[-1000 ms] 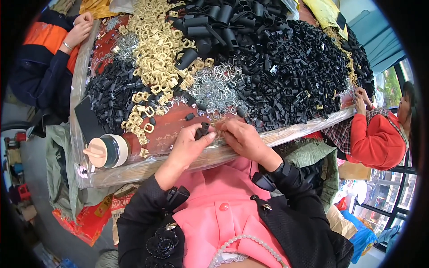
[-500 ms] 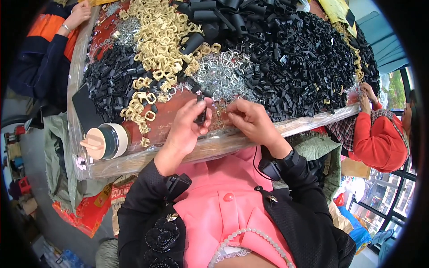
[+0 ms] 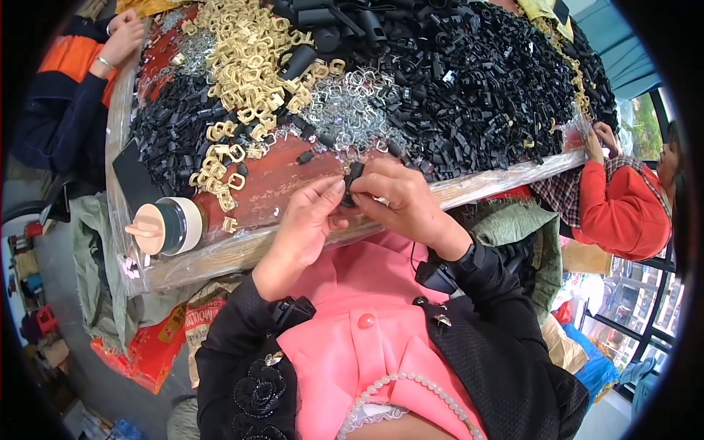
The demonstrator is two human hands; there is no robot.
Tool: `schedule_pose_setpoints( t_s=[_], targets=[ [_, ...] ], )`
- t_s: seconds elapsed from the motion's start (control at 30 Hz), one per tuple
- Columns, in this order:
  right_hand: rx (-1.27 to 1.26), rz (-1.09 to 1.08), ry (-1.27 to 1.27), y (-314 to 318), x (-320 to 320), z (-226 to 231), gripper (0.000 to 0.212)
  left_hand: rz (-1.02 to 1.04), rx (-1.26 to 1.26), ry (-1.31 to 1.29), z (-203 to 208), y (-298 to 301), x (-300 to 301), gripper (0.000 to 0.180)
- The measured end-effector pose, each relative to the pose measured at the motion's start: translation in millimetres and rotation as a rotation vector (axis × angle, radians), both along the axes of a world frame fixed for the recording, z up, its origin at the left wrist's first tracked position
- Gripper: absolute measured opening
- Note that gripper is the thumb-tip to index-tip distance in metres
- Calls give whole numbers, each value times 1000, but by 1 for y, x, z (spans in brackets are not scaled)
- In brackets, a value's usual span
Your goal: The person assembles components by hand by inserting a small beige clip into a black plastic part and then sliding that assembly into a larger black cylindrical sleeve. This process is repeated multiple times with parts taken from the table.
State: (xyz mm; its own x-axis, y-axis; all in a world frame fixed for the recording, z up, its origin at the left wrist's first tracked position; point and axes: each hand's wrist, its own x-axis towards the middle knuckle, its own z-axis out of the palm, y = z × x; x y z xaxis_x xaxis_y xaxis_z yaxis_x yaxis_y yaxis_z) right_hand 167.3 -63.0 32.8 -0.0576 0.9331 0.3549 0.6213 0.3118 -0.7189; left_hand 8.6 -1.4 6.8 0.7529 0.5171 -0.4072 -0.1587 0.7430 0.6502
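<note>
My two hands meet over the near edge of the table. Between them is a small black plastic part (image 3: 353, 178), held upright. My left hand (image 3: 311, 218) pinches it from the left with thumb and fingers. From the other side my right hand (image 3: 405, 196) closes its fingertips on the same part; whether they also hold something smaller is hidden. Just beyond lies a pile of silver metal rings (image 3: 345, 110). Beige plastic loops (image 3: 246, 66) are heaped farther left, with a few strung out toward the near edge. A loose black piece (image 3: 305, 157) rests left of the pinch.
Black plastic parts (image 3: 469, 88) cover the right of the plastic-wrapped table (image 3: 257, 187). A lidded cup (image 3: 170, 226) and a dark flat phone-like slab (image 3: 138, 176) stand at the left corner. Co-workers' hands (image 3: 121, 44) show at left, and a red sleeve (image 3: 609, 209) at right.
My right hand has moved left and joined my left hand at the black part. The loose black piece now lies on the bare tabletop. The whole view has shifted slightly.
</note>
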Motion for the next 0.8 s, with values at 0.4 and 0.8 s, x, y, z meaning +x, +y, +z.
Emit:
schedule_pose_setpoints(
  t_s=[0.4,0.8],
  targets=[
    [2,48,-218,6,4,-5,10,-99,-3,-37,-2,-2,7,27],
    [-87,69,101,4,12,12,7,-102,-106,-112,6,-3,1,27]
  ],
)
